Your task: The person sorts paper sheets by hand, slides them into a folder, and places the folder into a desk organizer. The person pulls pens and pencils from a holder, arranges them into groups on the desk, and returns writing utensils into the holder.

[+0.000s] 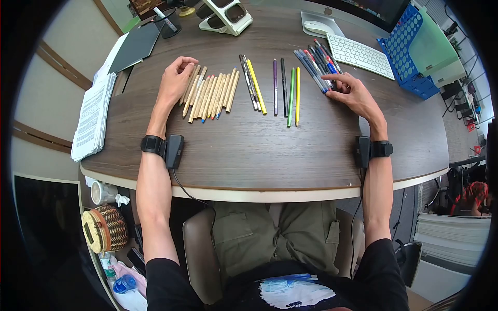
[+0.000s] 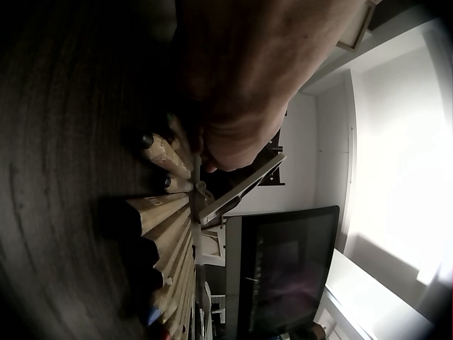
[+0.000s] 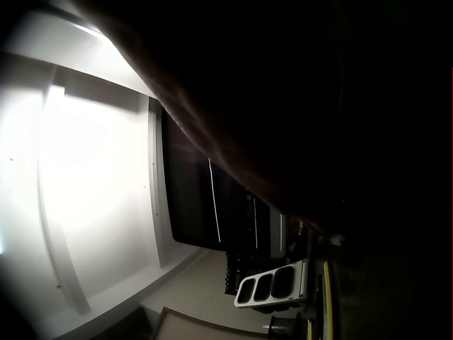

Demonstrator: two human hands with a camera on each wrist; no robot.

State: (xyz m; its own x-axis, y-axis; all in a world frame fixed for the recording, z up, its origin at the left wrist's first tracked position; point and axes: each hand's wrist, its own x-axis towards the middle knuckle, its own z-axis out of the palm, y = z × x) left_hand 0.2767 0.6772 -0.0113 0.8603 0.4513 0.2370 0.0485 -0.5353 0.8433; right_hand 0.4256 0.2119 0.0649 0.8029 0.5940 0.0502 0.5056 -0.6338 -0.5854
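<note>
My left hand (image 1: 175,79) rests at the left side of a row of wooden colored pencils (image 1: 210,97), its bent fingers by the far ends of the leftmost ones. In the left wrist view, the pencils (image 2: 166,219) lie close together on the desktop, below the hand (image 2: 241,127). On the right, my right hand (image 1: 353,92) touches a bundle of pens (image 1: 317,62) with thumb and forefinger spread apart at its near end. Most of the right wrist view is dark, and the right fingertips are hidden there.
Between the hands lie a yellow pencil (image 1: 257,88), a purple pencil (image 1: 275,88), a black pencil (image 1: 284,85) and a green pencil (image 1: 291,98). A keyboard (image 1: 360,54) and a blue file rack (image 1: 407,62) stand right; a paper stack (image 1: 93,122) lies left.
</note>
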